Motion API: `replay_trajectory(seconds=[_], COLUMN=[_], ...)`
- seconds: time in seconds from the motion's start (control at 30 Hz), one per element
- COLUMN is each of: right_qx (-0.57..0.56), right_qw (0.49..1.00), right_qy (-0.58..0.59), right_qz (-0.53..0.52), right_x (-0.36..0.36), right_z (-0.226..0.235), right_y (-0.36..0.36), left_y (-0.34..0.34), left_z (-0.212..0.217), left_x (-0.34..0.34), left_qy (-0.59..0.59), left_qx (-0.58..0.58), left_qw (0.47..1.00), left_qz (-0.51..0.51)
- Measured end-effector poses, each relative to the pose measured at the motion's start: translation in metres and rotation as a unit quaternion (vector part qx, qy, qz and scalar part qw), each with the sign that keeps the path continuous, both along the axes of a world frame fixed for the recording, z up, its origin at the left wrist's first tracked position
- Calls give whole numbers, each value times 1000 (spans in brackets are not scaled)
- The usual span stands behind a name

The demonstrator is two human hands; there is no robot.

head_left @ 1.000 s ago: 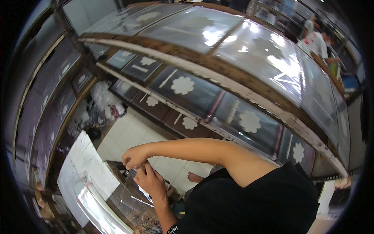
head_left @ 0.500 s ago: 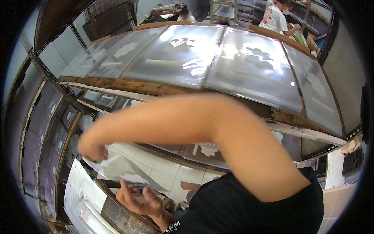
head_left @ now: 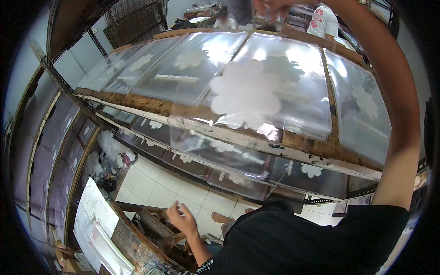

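Note:
A clear plastic sheet [head_left: 197,137] printed with a white flower shape [head_left: 246,94] hangs across the front edge of the shelf, over other sheets. My right hand [head_left: 270,5] is raised at the top of the view, blurred and partly cut off. It appears to grip the sheet's far end, though the contact is hard to see. Low in the view, my left hand [head_left: 183,221] is empty with fingers apart, close to a worn wooden table [head_left: 133,245]. On that table lie a white board [head_left: 94,208] and a pile of clear sheets [head_left: 109,250].
A wide wooden-edged shelf [head_left: 137,98] carries several flower-printed sheets; a lower tier [head_left: 201,172] holds more. Racks [head_left: 50,151] stand at the left, beside plastic bags [head_left: 112,153]. Across the shelf, people are present, one in a white shirt [head_left: 323,23].
My right arm has swung from the lower left up to the top right, carrying the sheet onto the shelf front. My left hand no longer lies beside the sheet.

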State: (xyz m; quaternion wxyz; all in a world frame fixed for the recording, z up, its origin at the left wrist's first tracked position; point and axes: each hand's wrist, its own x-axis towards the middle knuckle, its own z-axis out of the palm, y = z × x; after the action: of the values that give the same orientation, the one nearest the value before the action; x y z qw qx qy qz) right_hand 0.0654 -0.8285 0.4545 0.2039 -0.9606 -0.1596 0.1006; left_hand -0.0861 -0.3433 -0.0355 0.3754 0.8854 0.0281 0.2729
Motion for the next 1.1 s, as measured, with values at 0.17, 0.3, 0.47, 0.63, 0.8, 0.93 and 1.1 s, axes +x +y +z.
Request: replay_trajectory(seconds=[0.17, 0.3, 0.47, 0.63, 0.8, 0.93, 1.1], right_qx=[-40, -90, -91, -103, -53, -84, -106], right_qw=[992, 978, 969, 978, 981, 980, 982], right_qy=[-31, -6, -49, -83, -88, -88, -86], right_qz=[-115, -188, -223, -161, -163, -160, -134], right_x=[-7, -4, 32, 68, 90, 96, 99], right_z=[-55, -83, -114, -122, -130, -135, -136], right_y=[-83, -96, -126, -141, -158, -157, -160], left_y=[-17, -14, 4, 21, 25, 20, 10], left_z=[-125, -222, -256, -272, -287, -290, -293], left_x=[-30, -62, -116, -153, -160, -145, -129], left_qy=[180, 260, 464, 513, 509, 518, 483], left_qx=[4, 25, -12, -27, -52, -89, -134], left_qw=[981, 958, 880, 858, 859, 851, 865], left_qz=[-76, -121, -97, -5, 24, 7, -2])
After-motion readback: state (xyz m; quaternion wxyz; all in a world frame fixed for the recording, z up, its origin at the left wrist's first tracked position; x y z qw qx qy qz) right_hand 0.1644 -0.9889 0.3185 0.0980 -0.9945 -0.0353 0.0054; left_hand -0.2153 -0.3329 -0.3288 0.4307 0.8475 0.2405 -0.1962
